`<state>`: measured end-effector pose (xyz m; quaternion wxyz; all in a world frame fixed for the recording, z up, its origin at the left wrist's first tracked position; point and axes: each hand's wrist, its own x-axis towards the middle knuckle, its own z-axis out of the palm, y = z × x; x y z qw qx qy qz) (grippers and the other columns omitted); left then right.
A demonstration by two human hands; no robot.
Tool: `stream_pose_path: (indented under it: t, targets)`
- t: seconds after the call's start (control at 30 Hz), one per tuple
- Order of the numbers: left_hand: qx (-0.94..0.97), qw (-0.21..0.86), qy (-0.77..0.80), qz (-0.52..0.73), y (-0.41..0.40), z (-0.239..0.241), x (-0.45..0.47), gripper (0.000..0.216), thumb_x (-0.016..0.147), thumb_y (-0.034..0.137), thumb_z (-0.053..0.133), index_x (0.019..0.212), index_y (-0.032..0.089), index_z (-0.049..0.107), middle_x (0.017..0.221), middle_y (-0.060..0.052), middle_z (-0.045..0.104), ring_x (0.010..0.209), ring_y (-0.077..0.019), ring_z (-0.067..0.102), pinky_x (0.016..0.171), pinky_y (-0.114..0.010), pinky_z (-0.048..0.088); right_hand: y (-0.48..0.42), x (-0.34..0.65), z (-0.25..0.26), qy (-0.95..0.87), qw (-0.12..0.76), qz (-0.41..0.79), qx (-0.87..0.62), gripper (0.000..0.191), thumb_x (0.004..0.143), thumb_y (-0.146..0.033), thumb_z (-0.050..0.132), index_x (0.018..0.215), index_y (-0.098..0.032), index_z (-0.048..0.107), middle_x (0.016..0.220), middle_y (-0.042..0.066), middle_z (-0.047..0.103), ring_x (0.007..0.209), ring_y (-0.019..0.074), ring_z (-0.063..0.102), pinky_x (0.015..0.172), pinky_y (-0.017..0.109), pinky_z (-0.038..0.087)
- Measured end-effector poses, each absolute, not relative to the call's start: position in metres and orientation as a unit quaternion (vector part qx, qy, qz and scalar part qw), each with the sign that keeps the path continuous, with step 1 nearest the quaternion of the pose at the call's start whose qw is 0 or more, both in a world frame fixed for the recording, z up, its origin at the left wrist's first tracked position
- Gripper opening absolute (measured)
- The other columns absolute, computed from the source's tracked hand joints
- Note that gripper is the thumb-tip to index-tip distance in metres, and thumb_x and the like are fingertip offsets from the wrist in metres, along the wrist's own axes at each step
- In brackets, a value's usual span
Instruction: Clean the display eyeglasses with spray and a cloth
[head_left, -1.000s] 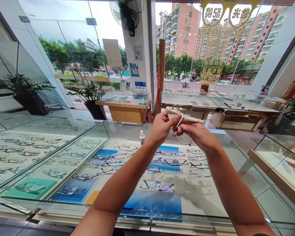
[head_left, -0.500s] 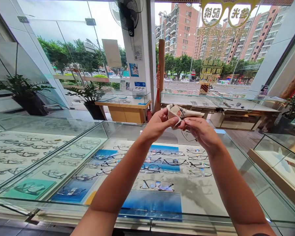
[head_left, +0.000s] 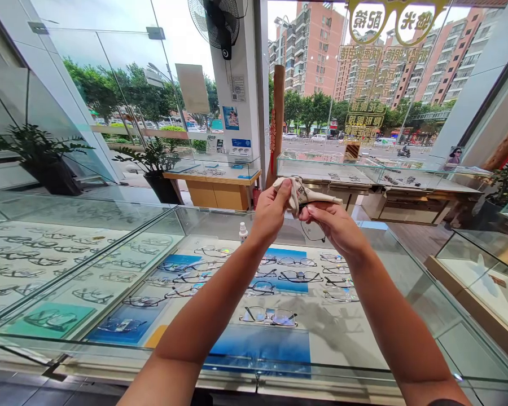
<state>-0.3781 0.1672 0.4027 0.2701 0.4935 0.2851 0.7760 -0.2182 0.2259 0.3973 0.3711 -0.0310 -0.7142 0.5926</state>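
Both my hands are raised above a glass display counter (head_left: 410, 287). My left hand (head_left: 271, 211) pinches a beige cleaning cloth (head_left: 298, 190) that is wrapped round part of a pair of thin-rimmed glasses (head_left: 313, 231). My right hand (head_left: 336, 225) grips the glasses' frame, and one bare lens hangs below its fingers. The fingers of both hands are closed and meet at the cloth.
Inside the counter lie several rows of glasses (head_left: 298, 276) on white and blue mats. A small white spray bottle (head_left: 244, 232) stands on the glass behind my left wrist. More glass cases stand at the left (head_left: 59, 248), the right (head_left: 482, 265) and ahead (head_left: 330, 166), with potted plants (head_left: 152, 163) by the windows.
My hands rose a little and then sank slightly, working the cloth over the glasses; the cloth has shifted between my fingers and the view has tilted slightly.
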Motion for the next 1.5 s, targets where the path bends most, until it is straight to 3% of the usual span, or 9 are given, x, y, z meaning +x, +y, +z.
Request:
stream_pose_path:
  t: [0.13, 0.27, 0.57, 0.73, 0.87, 1.0, 1.3, 1.5]
  targets:
    - [0.491, 0.257, 0.287, 0.781, 0.171, 0.405, -0.392, 0.049, 0.085, 0.065, 0.083, 0.087, 0.017, 0.073, 0.074, 0.000, 0.069, 0.068, -0.0110, 0.062, 0.063, -0.022, 0.050, 0.230, -0.209, 0.405, -0.667, 0.418, 0.617, -0.034, 0.025, 0.090, -0.051, 0.081, 0.084, -0.027, 0.079, 0.101, 0.005, 0.068, 0.100, 0.0230, 0.059, 0.090, 0.036, 0.048]
    - [0.575, 0.243, 0.330, 0.708, 0.169, 0.404, -0.399, 0.051, 0.088, 0.066, 0.080, 0.091, 0.015, 0.078, 0.078, -0.002, 0.072, 0.072, -0.0130, 0.063, 0.069, -0.024, 0.053, 0.231, -0.206, 0.410, -0.610, 0.468, 0.639, -0.010, 0.024, 0.089, -0.051, 0.083, 0.085, -0.030, 0.075, 0.109, 0.005, 0.064, 0.110, 0.0241, 0.058, 0.091, 0.036, 0.053]
    - [0.684, 0.200, 0.370, 0.596, 0.153, 0.410, -0.393, 0.042, 0.094, 0.059, 0.075, 0.093, 0.017, 0.082, 0.091, -0.007, 0.076, 0.085, -0.0189, 0.065, 0.082, -0.030, 0.053, 0.235, -0.210, 0.406, -0.601, 0.460, 0.653, -0.045, 0.034, 0.086, -0.061, 0.084, 0.093, -0.031, 0.069, 0.087, 0.000, 0.059, 0.085, 0.0198, 0.058, 0.083, 0.036, 0.056]
    - [0.714, 0.239, 0.349, 0.558, 0.152, 0.409, -0.386, 0.038, 0.095, 0.054, 0.076, 0.091, 0.017, 0.078, 0.088, -0.006, 0.073, 0.082, -0.0171, 0.063, 0.081, -0.030, 0.050, 0.233, -0.212, 0.405, -0.613, 0.453, 0.645, -0.054, 0.040, 0.083, -0.064, 0.086, 0.094, -0.030, 0.070, 0.088, 0.001, 0.062, 0.078, 0.0188, 0.057, 0.074, 0.033, 0.053]
    - [0.708, 0.303, 0.334, 0.544, 0.154, 0.402, -0.379, 0.036, 0.094, 0.050, 0.079, 0.086, 0.016, 0.069, 0.074, -0.001, 0.063, 0.069, -0.0131, 0.055, 0.069, -0.027, 0.046, 0.229, -0.215, 0.405, -0.602, 0.434, 0.669, -0.046, 0.045, 0.078, -0.064, 0.091, 0.093, -0.028, 0.069, 0.082, -0.001, 0.061, 0.071, 0.0161, 0.053, 0.064, 0.029, 0.048]
    - [0.681, 0.345, 0.325, 0.559, 0.155, 0.397, -0.372, 0.037, 0.089, 0.048, 0.085, 0.091, 0.017, 0.065, 0.076, 0.001, 0.060, 0.067, -0.0111, 0.052, 0.064, -0.025, 0.043, 0.226, -0.217, 0.405, -0.592, 0.422, 0.686, -0.036, 0.044, 0.078, -0.062, 0.092, 0.092, -0.027, 0.068, 0.079, -0.002, 0.058, 0.066, 0.0144, 0.050, 0.058, 0.027, 0.044]
    - [0.640, 0.283, 0.313, 0.642, 0.158, 0.393, -0.362, 0.044, 0.090, 0.059, 0.081, 0.094, 0.016, 0.071, 0.085, -0.002, 0.067, 0.076, -0.0126, 0.059, 0.073, -0.025, 0.049, 0.213, -0.219, 0.405, -0.576, 0.436, 0.690, -0.029, 0.040, 0.079, -0.059, 0.093, 0.092, -0.027, 0.071, 0.086, -0.001, 0.064, 0.072, 0.0153, 0.056, 0.065, 0.029, 0.052]
    - [0.630, 0.310, 0.297, 0.647, 0.170, 0.388, -0.369, 0.052, 0.092, 0.068, 0.074, 0.095, 0.017, 0.078, 0.079, -0.001, 0.070, 0.074, -0.0125, 0.061, 0.072, -0.025, 0.050, 0.213, -0.218, 0.406, -0.579, 0.444, 0.683, -0.030, 0.030, 0.087, -0.053, 0.088, 0.100, -0.027, 0.079, 0.095, 0.000, 0.073, 0.082, 0.0155, 0.066, 0.075, 0.027, 0.059]
